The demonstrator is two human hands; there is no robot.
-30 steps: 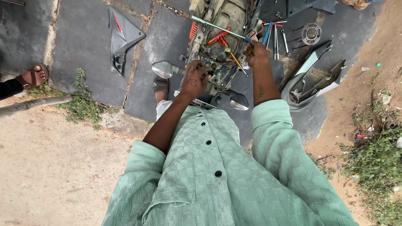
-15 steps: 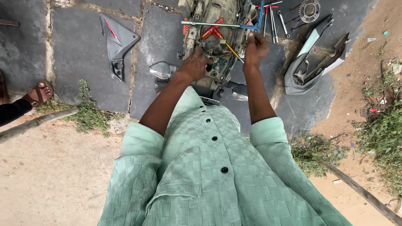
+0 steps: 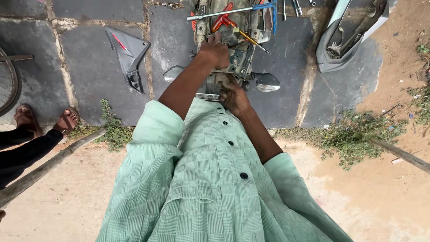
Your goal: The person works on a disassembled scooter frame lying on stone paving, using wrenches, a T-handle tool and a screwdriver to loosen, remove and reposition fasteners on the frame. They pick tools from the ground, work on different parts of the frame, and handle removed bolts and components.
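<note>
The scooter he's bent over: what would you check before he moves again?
1. Left hand on the scooter frame: ok, resting on top.
2. Right hand grip at the near end: cannot tell, fingers hidden.
3. Loose tools: not ok, red pliers and screwdriver lie on the frame.
4. Grey panel out of the way: ok, on the slabs.
5. Bystander's feet: ok, apart.

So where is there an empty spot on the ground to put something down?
Bare slabs lie left of the grey side panel, and between the scooter frame and the big body cover. On the frame it is crowded with tools and both hands.
</note>
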